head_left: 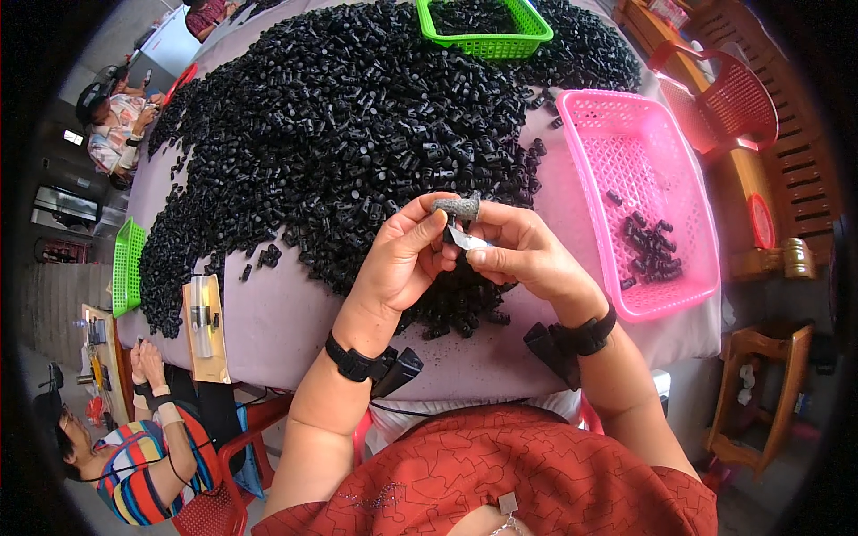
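My left hand (399,248) is closed in a pinch on a small black plastic piece (450,234), mostly hidden by the fingers. In my right hand (527,252) is a small pale, shiny blade (470,240), gripped between thumb and fingers with its tip against the black piece. A grey textured finger sleeve (458,208) lies over the piece, apparently on my right index finger. Both hands hover above the near edge of a large heap of small black cylindrical pieces (349,116) spread on the table.
A pink basket (608,214) with several black pieces stands at the right. Green baskets (527,43) (128,268) sit at the far side and left edge. A wooden board (208,357) with a clear tube lies at the left. Other people (147,469) (116,134) sit along the left side.
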`<state>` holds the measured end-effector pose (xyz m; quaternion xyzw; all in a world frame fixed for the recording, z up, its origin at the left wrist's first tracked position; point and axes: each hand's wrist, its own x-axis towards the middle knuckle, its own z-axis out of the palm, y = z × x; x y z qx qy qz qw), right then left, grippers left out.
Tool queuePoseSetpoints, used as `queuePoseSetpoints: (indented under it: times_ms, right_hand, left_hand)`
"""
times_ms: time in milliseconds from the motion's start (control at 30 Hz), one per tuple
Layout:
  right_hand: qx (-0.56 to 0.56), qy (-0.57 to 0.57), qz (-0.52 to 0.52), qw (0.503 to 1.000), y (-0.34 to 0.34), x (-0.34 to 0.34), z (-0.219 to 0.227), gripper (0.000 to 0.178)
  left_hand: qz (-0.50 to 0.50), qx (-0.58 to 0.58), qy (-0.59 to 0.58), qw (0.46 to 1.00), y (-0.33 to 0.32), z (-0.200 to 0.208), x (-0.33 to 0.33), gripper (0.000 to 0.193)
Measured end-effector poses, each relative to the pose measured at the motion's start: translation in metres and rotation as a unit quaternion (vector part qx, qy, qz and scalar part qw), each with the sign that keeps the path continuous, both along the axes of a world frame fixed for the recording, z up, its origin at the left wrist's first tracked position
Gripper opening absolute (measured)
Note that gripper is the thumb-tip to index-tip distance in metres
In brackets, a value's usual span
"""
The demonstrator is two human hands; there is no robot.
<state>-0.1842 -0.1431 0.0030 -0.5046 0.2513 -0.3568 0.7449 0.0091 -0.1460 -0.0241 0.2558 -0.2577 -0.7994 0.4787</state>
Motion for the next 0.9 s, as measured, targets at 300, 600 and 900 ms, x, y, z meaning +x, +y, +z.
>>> queuePoseSetpoints:
  times_ms: [300,600,900]
  right_hand:
    - [-0.015,0.005,-0.003,1.000,0.0003,-0.0006,-0.0048,0.048]
    - [0.012,-0.011,0.011,1.000,-0.0016,-0.0024,-0.0083,0.047]
    - [0.021,-0.021,0.021,0.999,-0.0011,-0.0030,-0.0032,0.047]
  left_hand:
    - [-0.008,-0.015,0.007,1.000,-0.0024,-0.0008,-0.0003,0.028]
    - [-0.010,-0.038,-0.003,0.999,-0.0028,-0.0033,-0.0001,0.035]
    - [-0.019,-0.040,0.008,0.999,-0.0006,0.0013,-0.0022,0.035]
